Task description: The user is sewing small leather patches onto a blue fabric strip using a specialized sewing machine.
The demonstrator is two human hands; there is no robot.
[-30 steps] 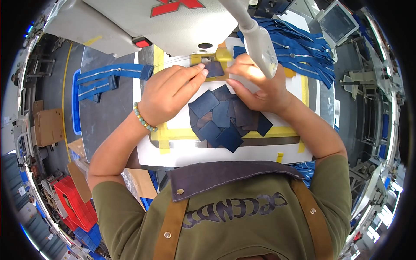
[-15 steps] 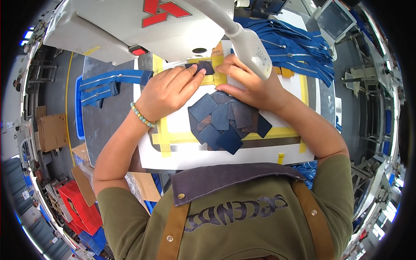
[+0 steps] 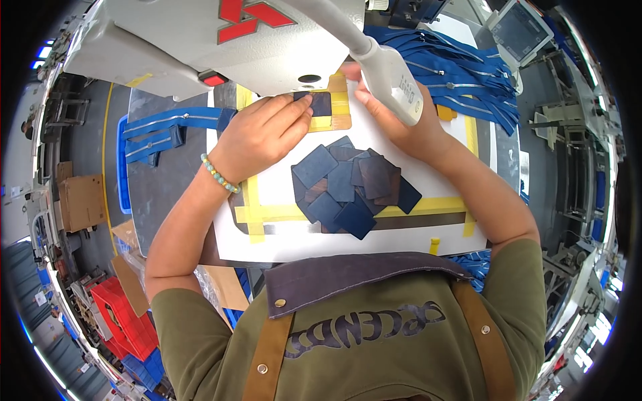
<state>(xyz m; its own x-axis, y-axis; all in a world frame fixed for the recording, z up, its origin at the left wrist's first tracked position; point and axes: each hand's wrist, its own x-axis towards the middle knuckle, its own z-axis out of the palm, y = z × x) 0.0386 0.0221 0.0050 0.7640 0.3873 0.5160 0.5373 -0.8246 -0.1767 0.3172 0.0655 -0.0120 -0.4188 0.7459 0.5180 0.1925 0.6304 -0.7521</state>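
My left hand (image 3: 264,127), a beaded bracelet on its wrist, lies flat under the white sewing machine head (image 3: 200,47). Its fingertips touch a dark square fabric patch (image 3: 321,104), which sits within a yellow-taped guide (image 3: 340,122). Right of that guide, my right hand (image 3: 391,120) is raised with thumb and fingers apart, holding nothing that shows. A white lamp-like head on a curved arm (image 3: 394,77) hides part of it. Nearer me, between my forearms, is a loose pile of dark blue and brownish square patches (image 3: 341,180).
Blue zipper strips (image 3: 441,73) are heaped at the far right, and more zipper strips (image 3: 177,119) extend from the machine's left side. A screen (image 3: 520,30) stands at the far right. A red crate (image 3: 124,317) and cardboard box (image 3: 83,200) are on the floor at left.
My right hand has let go of the taped guide and moved right and away from it, fingers spreading. My left hand has slid slightly left, so more of the dark patch shows.
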